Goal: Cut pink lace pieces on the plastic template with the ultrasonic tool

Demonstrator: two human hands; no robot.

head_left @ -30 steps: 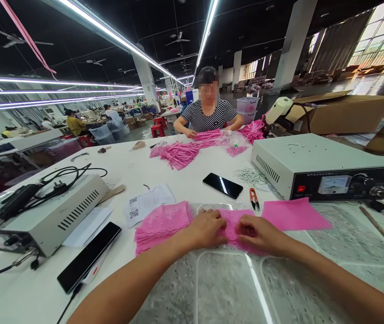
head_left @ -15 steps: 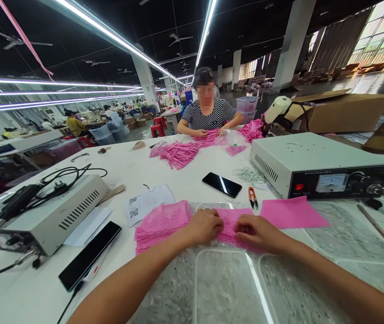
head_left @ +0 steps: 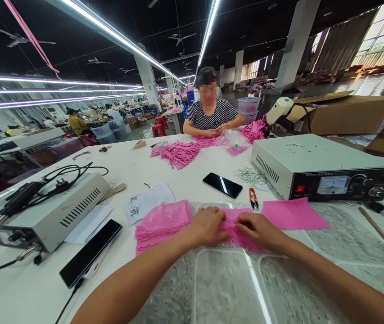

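Over a pink lace piece of fabric (head_left: 231, 220) at the middle of the worktop are both of my hands. My left hand (head_left: 208, 226) bends its fingers down onto the left part of this piece, thumb towards the right. Pinched fingers of my right hand (head_left: 256, 228) grip its right part; the fingertips are partly hidden. Left of my left hand lies a layered stack of pink lace pieces (head_left: 163, 223). A flat, plain pink piece of fabric (head_left: 291, 213) rests just beyond my right wrist.
Orange thread snips (head_left: 253, 199) and a black phone (head_left: 223, 185) lie beyond my hands. A metal box with a dial (head_left: 323, 166) stands right; another metal box (head_left: 60, 211) and a second phone (head_left: 90, 253) are left. Across the table, a person handles pink strips (head_left: 180, 154).
My left hand has flattened a little over the lace piece, its thumb now stretched out to the right. My right hand's fingers have shifted slightly on the fabric. The view has moved slightly.
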